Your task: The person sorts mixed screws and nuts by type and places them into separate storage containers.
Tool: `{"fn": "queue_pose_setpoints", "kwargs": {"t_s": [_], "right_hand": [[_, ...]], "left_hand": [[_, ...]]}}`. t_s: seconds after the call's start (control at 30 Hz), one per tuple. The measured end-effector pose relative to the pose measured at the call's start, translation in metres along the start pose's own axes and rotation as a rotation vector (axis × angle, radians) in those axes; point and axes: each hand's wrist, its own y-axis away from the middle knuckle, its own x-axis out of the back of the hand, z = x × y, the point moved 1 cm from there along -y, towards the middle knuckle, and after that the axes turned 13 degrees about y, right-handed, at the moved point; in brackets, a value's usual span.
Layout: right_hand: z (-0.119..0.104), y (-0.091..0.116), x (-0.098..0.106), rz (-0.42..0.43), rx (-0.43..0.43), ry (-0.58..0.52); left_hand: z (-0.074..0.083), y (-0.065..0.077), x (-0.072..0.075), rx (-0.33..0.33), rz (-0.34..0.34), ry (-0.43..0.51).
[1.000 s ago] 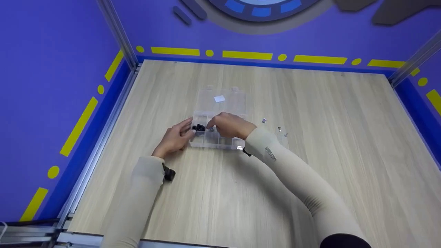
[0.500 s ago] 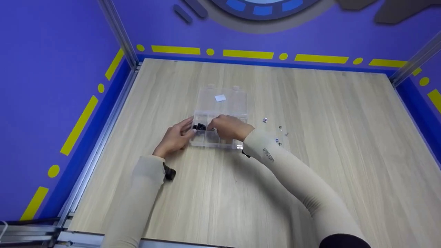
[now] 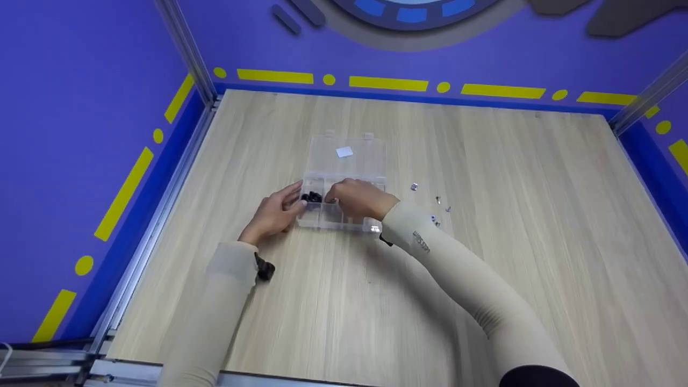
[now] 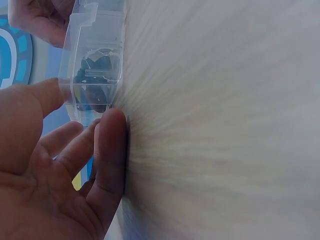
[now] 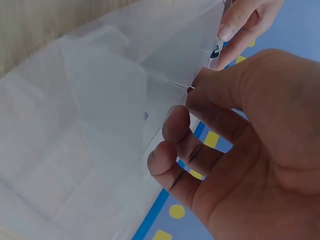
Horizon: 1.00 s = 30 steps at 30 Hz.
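Note:
A clear plastic compartment box [image 3: 337, 227] sits mid-table with its lid [image 3: 371, 153] folded back. My left hand [image 3: 273, 216] grips its left end, thumb over the rim and fingers along the outer wall. Black small parts [image 3: 312, 198] lie in a left compartment; in the left wrist view these dark parts [image 4: 95, 82] show blurred through the plastic. My right hand [image 3: 359, 199] reaches from the right into the neighbouring compartment, its index finger pointing down and its other fingers bent. The fingertips [image 5: 176, 122] are near the divider walls; whether they pinch anything is hidden.
Several small metal pieces lie loose right of the box, among them a shiny fastener [image 3: 414, 187] and a blue-tinged piece [image 3: 433, 218]. A white paper square [image 3: 344, 152] is on the lid. Blue walls [image 3: 392, 59] and metal rails [image 3: 180, 43] border the wooden table [image 3: 516, 177].
The right hand stays inside the box, its index finger shifting slightly within the compartment. The left hand keeps its place, and the view tilts a little.

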Motion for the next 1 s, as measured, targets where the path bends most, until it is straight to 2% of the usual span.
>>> {"fn": "queue_pose_setpoints", "kwargs": {"t_s": [0.1,0.27,0.43,0.7,1.0], "right_hand": [[0.002,0.003,-0.001,0.039,0.022,-0.012],[0.011,0.014,0.001,0.152,0.049,-0.055],[0.031,0.033,0.01,0.238,0.0,-0.049],[0.068,0.068,0.014,0.265,-0.143,-0.032],[0.096,0.103,0.001,0.285,-0.183,-0.061]], "left_hand": [[-0.001,0.0,-0.001,-0.001,0.002,-0.014],[0.0,-0.001,-0.003,-0.005,0.008,-0.029],[0.003,-0.002,-0.002,-0.021,0.01,-0.047],[0.002,-0.001,-0.001,-0.023,-0.01,-0.047],[0.001,0.0,0.0,0.02,-0.007,-0.022]]}}
